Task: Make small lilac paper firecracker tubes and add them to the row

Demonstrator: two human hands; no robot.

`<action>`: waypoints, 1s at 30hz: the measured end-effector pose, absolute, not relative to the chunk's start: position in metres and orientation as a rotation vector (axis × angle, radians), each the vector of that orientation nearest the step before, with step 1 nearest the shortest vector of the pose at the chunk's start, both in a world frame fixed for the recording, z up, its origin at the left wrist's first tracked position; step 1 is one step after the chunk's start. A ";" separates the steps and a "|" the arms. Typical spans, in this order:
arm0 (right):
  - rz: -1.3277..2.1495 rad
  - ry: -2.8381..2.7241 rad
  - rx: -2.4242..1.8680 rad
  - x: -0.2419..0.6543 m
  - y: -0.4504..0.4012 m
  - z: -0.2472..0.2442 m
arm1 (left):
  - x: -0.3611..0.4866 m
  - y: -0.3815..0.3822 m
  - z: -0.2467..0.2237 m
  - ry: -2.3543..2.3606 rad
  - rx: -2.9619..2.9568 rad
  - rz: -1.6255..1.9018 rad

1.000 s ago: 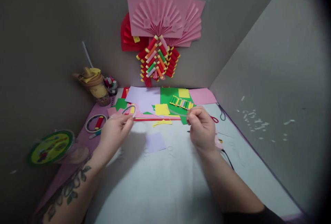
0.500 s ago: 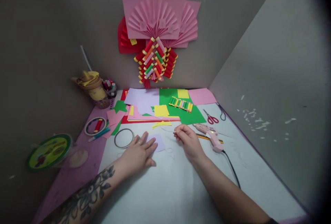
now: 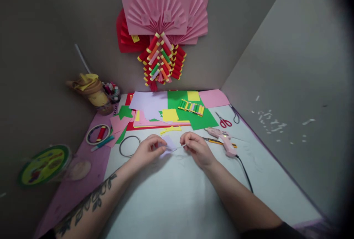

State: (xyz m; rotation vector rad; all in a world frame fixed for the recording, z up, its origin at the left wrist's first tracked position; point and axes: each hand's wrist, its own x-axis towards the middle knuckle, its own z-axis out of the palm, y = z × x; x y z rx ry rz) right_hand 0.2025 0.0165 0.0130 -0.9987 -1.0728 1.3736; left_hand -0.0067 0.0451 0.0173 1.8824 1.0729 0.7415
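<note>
Above the table's middle, my left hand (image 3: 151, 150) pinches one end of a thin pale strip (image 3: 176, 147), too fine to make out well. The other end of the strip is between the closed fingers of my right hand (image 3: 197, 148). Beneath and just behind it, a small lilac paper square (image 3: 168, 143) lies on the white table cover. A black-edged ring (image 3: 129, 146) rests left of my left hand. To the right of my right hand are a pink glue gun (image 3: 228, 146) and a yellow-and-black pencil or cutter (image 3: 212, 141).
Coloured sheets, including a green one (image 3: 203, 122), lie at the back, with small rolled tubes (image 3: 191, 107) on top. Red scissors (image 3: 224, 122) sit at the right. A cup (image 3: 98, 95) and a tape roll (image 3: 98, 134) stand left. Paper fans (image 3: 157, 9) hang behind.
My left hand has lifted from the lilac square, where it lay spread, and has closed on the strip's end. My right hand stays closed on the strip. The view has shifted slightly.
</note>
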 end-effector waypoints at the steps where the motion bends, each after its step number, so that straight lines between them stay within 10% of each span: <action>1: 1.372 -1.076 -0.997 0.202 0.017 0.012 | -0.007 0.044 0.018 1.048 1.876 0.728; 22: 1.340 -0.806 -0.955 0.184 0.015 0.005 | -0.015 0.039 0.017 1.145 2.032 0.668; 30: 1.315 -0.794 -1.101 0.192 0.018 -0.006 | -0.033 0.050 -0.004 0.977 2.807 -0.003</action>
